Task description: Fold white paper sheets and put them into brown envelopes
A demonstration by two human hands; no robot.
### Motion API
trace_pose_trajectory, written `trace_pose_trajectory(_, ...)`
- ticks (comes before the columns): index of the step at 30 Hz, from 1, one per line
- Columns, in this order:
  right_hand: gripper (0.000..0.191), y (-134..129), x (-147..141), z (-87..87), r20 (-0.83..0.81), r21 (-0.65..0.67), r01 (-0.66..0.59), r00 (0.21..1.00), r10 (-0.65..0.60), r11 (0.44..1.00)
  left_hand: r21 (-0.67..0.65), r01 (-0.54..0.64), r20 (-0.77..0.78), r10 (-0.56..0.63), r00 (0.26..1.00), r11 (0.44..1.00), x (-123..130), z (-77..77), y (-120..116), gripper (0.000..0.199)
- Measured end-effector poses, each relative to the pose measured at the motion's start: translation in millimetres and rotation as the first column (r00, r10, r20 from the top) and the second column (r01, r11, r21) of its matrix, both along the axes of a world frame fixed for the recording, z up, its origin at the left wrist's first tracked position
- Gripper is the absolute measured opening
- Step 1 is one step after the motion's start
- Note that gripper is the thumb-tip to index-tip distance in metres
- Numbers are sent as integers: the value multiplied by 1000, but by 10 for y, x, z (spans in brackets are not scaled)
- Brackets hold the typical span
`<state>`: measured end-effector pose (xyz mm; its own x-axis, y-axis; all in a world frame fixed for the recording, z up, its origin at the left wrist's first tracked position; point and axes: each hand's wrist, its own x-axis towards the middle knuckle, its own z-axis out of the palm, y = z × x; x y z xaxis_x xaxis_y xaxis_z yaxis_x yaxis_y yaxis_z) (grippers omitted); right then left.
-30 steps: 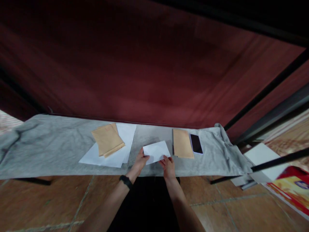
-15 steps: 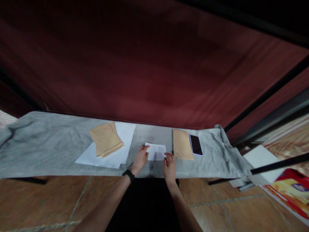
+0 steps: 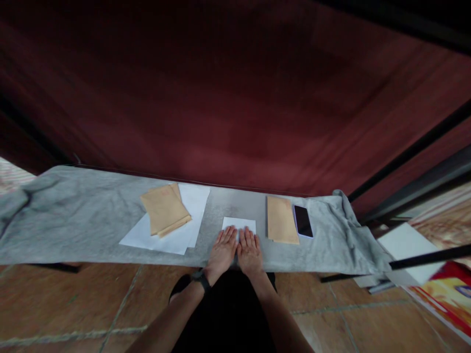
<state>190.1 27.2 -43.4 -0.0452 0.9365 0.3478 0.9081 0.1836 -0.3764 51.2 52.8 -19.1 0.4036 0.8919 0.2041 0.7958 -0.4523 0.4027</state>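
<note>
A folded white sheet of paper [image 3: 240,223] lies flat on the grey cloth in front of me. My left hand [image 3: 223,249], a dark watch on its wrist, is pressed palm down on the left half of the paper with fingers stretched out. Beside it, my right hand [image 3: 250,250] rests flat on the right half, fingers extended. The two hands almost touch at the thumbs and cover the paper's near part. To the right, a short way from my right hand, are brown envelopes [image 3: 281,219].
More brown envelopes [image 3: 167,208] lie on large white sheets [image 3: 196,206] at the left. A phone [image 3: 303,221] sits right of the right-hand envelopes. Grey cloth [image 3: 91,215] covers the narrow table, with a dark red panel [image 3: 235,98] behind. A red and yellow box [image 3: 451,289] stands low at the right.
My hands have gone from holding the paper's left and right edges to lying flat on it, side by side. The view has shifted slightly.
</note>
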Motion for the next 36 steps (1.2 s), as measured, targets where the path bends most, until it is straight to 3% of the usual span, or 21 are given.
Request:
trace_pose_trajectory(6,54,-41,28,-24,-44,25,38,998,-37,999,38,-14,-20,14,1000,999,-228,-34,-105,62)
trace_pose_trajectory(12,54,-81,99,-50,-95,44,19,995,-14,999,38,129,-73,-126,989,991,-381,59,-150,62)
trace_pose_trajectory(18,52,-59,-11,30,136,10,79,988,-80,997,127,142,-188,-117,975,982,-379,36,-155,64)
trace_pose_trajectory(21,51,34,-137,106,239,-63,30,971,-14,998,171,145,-237,-102,966,975,-371,-17,-153,62)
trace_pose_trajectory(25,51,205,-245,165,253,-144,-98,958,132,985,196,142,-263,-87,961,970,-365,-63,-148,65)
trace_pose_trajectory(28,50,317,-246,175,264,-188,-120,950,168,975,193,142,-273,-86,958,971,-356,-58,-148,67)
trace_pose_trajectory(36,53,451,-117,120,266,-184,8,963,42,983,195,142,-274,-85,958,971,-346,30,-174,65)
